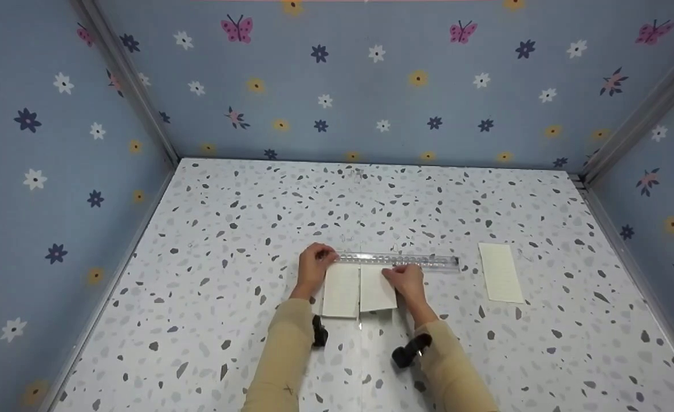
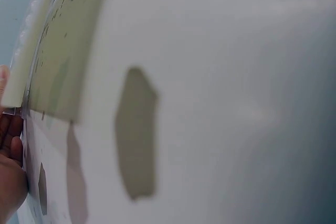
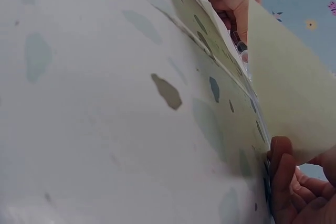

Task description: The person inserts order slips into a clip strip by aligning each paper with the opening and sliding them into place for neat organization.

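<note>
My left hand (image 1: 315, 266) pinches the left end of a clear plastic ruler (image 1: 371, 258), next to the top corner of one cream paper piece (image 1: 341, 292). In the left wrist view the thumb lies near that paper's edge, with the other fingers curled below. My right hand (image 1: 408, 281) pinches a second cream paper piece (image 1: 377, 290) by its upper right side, fingers close to the ruler. This paper (image 3: 286, 87) stands tilted up from the table in the right wrist view. The two papers lie side by side with a narrow gap, top edges along the ruler.
A third cream paper strip (image 1: 501, 273) lies to the right on the speckled white table (image 1: 245, 355). Dark wrist camera mounts (image 1: 411, 350) sit below the hands. Blue flowered panels (image 1: 365, 74) enclose the table at the back and both sides.
</note>
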`<state>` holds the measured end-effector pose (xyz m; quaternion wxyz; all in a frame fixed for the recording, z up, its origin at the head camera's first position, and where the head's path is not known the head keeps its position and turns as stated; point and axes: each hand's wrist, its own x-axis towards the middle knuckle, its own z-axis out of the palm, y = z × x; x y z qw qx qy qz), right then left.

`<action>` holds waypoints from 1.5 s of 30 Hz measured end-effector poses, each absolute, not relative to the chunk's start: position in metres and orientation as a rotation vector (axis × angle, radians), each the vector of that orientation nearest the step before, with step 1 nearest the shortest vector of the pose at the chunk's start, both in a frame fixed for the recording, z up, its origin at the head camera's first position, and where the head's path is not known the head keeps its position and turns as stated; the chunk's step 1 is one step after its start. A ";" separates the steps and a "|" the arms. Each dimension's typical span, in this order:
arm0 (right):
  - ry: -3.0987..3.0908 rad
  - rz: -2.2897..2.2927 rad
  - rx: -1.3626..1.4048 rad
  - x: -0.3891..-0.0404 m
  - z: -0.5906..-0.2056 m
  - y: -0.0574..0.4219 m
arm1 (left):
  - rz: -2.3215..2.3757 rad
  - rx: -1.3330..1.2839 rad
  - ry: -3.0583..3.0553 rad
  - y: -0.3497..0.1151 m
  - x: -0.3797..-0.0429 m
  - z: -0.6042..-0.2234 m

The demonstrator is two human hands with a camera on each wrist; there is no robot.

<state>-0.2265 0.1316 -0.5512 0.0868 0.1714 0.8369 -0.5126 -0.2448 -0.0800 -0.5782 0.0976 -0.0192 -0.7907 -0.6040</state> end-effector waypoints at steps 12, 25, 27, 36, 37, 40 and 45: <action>2.512 -1.464 0.471 -0.224 -0.548 0.135 | -1.811 -0.019 -2.352 -0.079 -0.245 -0.577; 2.448 -1.524 0.492 -0.220 -0.548 0.146 | -1.813 -0.027 -2.343 -0.080 -0.245 -0.579; 2.422 -1.572 0.478 -0.219 -0.548 0.148 | -1.806 -0.027 -2.344 -0.080 -0.245 -0.579; 2.370 -1.616 0.517 -0.216 -0.545 0.161 | -1.787 -0.033 -2.355 -0.080 -0.245 -0.581; 2.372 -1.612 0.520 -0.216 -0.545 0.163 | -1.788 -0.032 -2.357 -0.080 -0.245 -0.581; 2.387 -1.608 0.526 -0.214 -0.544 0.169 | -1.800 -0.032 -2.351 -0.080 -0.246 -0.581; 2.414 -1.627 0.518 -0.213 -0.541 0.182 | -1.813 -0.032 -2.336 -0.080 -0.246 -0.580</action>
